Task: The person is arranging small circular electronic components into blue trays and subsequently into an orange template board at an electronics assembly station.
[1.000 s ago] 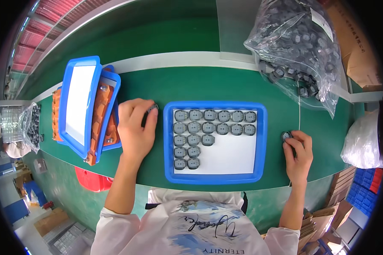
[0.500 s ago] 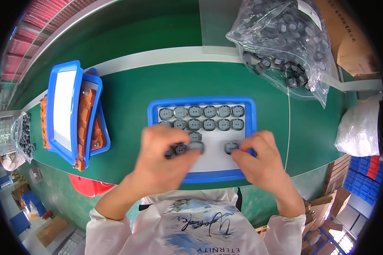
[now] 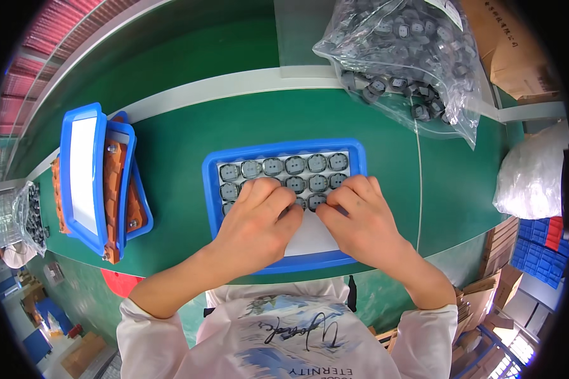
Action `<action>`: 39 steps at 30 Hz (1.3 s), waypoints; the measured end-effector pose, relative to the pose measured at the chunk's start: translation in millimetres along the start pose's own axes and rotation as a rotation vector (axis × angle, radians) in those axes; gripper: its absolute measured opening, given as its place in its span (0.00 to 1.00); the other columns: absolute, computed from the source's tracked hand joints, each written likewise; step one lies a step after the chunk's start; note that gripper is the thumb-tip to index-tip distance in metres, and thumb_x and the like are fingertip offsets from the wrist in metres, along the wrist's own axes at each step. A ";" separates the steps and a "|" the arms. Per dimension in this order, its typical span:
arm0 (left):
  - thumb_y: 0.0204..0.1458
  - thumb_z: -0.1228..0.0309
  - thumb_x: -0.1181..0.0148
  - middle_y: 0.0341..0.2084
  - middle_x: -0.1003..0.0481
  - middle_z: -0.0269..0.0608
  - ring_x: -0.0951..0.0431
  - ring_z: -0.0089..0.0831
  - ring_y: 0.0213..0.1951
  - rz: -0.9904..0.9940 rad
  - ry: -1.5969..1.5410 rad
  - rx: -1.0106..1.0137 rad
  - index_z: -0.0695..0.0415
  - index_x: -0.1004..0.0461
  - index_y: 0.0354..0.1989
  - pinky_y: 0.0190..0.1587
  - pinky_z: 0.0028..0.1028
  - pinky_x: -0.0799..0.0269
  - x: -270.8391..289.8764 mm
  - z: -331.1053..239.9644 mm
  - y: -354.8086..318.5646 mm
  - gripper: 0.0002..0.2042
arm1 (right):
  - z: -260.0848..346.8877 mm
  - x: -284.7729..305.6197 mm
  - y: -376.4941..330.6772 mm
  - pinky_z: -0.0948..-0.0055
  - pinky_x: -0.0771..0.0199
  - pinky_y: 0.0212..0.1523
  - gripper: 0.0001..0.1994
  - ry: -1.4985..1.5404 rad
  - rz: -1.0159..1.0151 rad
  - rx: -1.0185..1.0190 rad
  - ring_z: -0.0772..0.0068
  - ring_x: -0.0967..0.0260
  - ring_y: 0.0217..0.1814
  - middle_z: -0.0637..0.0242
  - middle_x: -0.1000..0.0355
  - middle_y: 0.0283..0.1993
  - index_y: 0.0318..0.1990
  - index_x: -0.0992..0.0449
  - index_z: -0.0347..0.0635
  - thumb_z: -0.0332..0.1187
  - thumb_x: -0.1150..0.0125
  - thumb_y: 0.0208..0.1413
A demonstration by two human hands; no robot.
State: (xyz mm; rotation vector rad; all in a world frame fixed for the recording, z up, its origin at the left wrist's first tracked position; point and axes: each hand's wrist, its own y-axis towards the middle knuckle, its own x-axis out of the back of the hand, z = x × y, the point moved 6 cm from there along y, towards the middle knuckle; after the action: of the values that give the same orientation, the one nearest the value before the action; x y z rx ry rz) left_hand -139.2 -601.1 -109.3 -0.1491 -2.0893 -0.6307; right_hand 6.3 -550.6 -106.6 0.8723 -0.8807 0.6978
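A blue tray [image 3: 284,150] with a white lining lies in front of me, holding rows of grey rounded plastic parts [image 3: 294,165] with small holes in their faces. My left hand [image 3: 258,221] is closed over the third row, thumb and fingertips pressed together at a grey part [image 3: 301,202] mostly hidden by them. Close beside it, my right hand [image 3: 358,218] pinches another grey part [image 3: 316,201] low against the tray's lining. Both hands hide some of the parts in the second and third rows. Bare white lining [image 3: 310,239] shows below the fingers.
At the far right a clear plastic bag [image 3: 411,57] holds many similar dark grey parts. Stacked blue trays [image 3: 85,180] with orange pieces [image 3: 112,189] stand at the left. A brown carton [image 3: 515,57] and a white plastic bag [image 3: 531,183] are at the right edge.
My hands have moved closer together and a little farther up the tray, my right hand going left with its grey part. The whole view has shifted slightly.
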 end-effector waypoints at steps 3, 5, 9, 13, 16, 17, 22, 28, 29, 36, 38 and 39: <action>0.34 0.80 0.32 0.37 0.28 0.40 0.29 0.41 0.43 0.002 -0.001 0.006 0.61 0.19 0.33 0.47 0.36 0.31 0.3 1.9 2.1 0.13 | -3.0 0.6 0.8 0.63 0.36 0.42 0.11 -0.003 0.018 0.000 0.62 0.35 0.43 0.70 0.32 0.35 0.33 0.19 0.43 0.27 0.33 0.37; 0.37 0.80 0.31 0.37 0.28 0.39 0.29 0.41 0.41 0.013 -0.031 0.031 0.59 0.18 0.34 0.44 0.36 0.30 2.5 3.5 3.5 0.12 | -4.6 1.7 1.4 0.62 0.33 0.44 0.10 0.054 0.029 -0.027 0.61 0.33 0.45 0.69 0.30 0.37 0.35 0.19 0.43 0.26 0.30 0.42; 0.43 0.80 0.31 0.35 0.27 0.40 0.28 0.42 0.35 -0.095 -0.107 -0.032 0.58 0.18 0.38 0.38 0.36 0.29 21.7 9.6 31.4 0.11 | -38.4 32.2 12.0 0.58 0.27 0.49 0.13 0.050 -0.154 -0.116 0.54 0.29 0.47 0.61 0.25 0.43 0.43 0.20 0.42 0.25 0.30 0.48; 0.47 0.79 0.35 0.37 0.26 0.47 0.23 0.49 0.38 -0.164 -0.032 -0.043 0.60 0.21 0.36 0.39 0.44 0.25 -3.0 32.7 119.0 0.07 | -121.9 46.9 45.1 0.68 0.23 0.42 0.16 0.072 -0.274 -0.437 0.64 0.24 0.40 0.57 0.24 0.45 0.50 0.21 0.37 0.25 0.32 0.53; 0.45 0.76 0.37 0.37 0.24 0.49 0.18 0.47 0.38 -0.053 0.268 0.023 0.61 0.19 0.36 0.42 0.41 0.21 -44.7 60.2 169.0 0.09 | -162.6 31.2 61.4 0.68 0.23 0.42 0.12 0.072 -0.282 -0.469 0.64 0.23 0.39 0.57 0.23 0.44 0.48 0.20 0.36 0.25 0.34 0.56; 0.46 0.76 0.38 0.38 0.23 0.49 0.17 0.48 0.37 -0.018 0.334 -0.009 0.60 0.18 0.37 0.42 0.41 0.20 -53.6 65.6 177.8 0.09 | -168.4 33.7 63.1 0.68 0.23 0.42 0.12 0.076 -0.282 -0.466 0.64 0.23 0.39 0.57 0.23 0.44 0.48 0.20 0.36 0.25 0.34 0.56; 0.49 0.75 0.39 0.38 0.22 0.49 0.17 0.48 0.37 0.073 0.203 0.053 0.59 0.18 0.38 0.42 0.42 0.20 -39.7 75.4 181.3 0.09 | -176.6 31.1 61.5 0.69 0.23 0.44 0.12 0.076 -0.190 -0.653 0.68 0.22 0.40 0.59 0.20 0.40 0.46 0.20 0.36 0.33 0.35 0.59; 0.54 0.76 0.38 0.32 0.20 0.41 0.19 0.35 0.33 -0.225 -0.217 0.318 0.61 0.24 0.41 0.38 0.33 0.23 54.0 69.9 87.1 0.07 | -188.3 44.3 51.7 0.73 0.24 0.43 0.11 0.062 -0.287 -0.674 0.73 0.22 0.38 0.62 0.20 0.37 0.43 0.19 0.36 0.32 0.34 0.56; 0.54 0.76 0.37 0.33 0.20 0.40 0.21 0.31 0.31 -0.232 -0.252 0.461 0.61 0.24 0.41 0.37 0.29 0.25 64.1 80.0 57.8 0.07 | -186.4 48.3 48.5 0.74 0.25 0.43 0.10 0.058 -0.346 -0.650 0.74 0.22 0.38 0.63 0.20 0.36 0.42 0.19 0.36 0.32 0.34 0.56; 0.48 0.79 0.32 0.41 0.24 0.47 0.25 0.46 0.46 -0.342 0.233 0.586 0.62 0.22 0.39 0.48 0.38 0.26 71.1 65.0 -90.7 0.10 | -85.7 67.3 -40.2 0.69 0.26 0.40 0.09 -0.076 -0.107 -0.527 0.65 0.26 0.37 0.60 0.27 0.37 0.40 0.22 0.35 0.19 0.36 0.51; 0.47 0.79 0.31 0.44 0.25 0.47 0.26 0.48 0.49 -0.348 0.253 0.584 0.61 0.21 0.41 0.50 0.40 0.27 58.6 57.2 -87.4 0.11 | -74.9 56.0 -62.4 0.68 0.26 0.41 0.09 -0.114 -0.030 -0.484 0.62 0.26 0.39 0.59 0.28 0.37 0.39 0.23 0.35 0.17 0.35 0.49; 0.47 0.80 0.31 0.44 0.24 0.47 0.25 0.47 0.48 -0.433 0.181 0.583 0.62 0.21 0.43 0.50 0.40 0.26 58.8 57.1 -92.7 0.13 | -69.9 53.3 -67.3 0.68 0.26 0.42 0.10 -0.116 -0.053 -0.440 0.61 0.26 0.41 0.59 0.28 0.39 0.40 0.22 0.35 0.17 0.34 0.49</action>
State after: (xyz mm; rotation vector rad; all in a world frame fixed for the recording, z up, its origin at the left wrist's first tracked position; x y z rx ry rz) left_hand -246.8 -660.7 -122.4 0.6789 -2.0499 -0.2438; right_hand 110.6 -513.4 -108.4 0.5418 -1.0605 0.3862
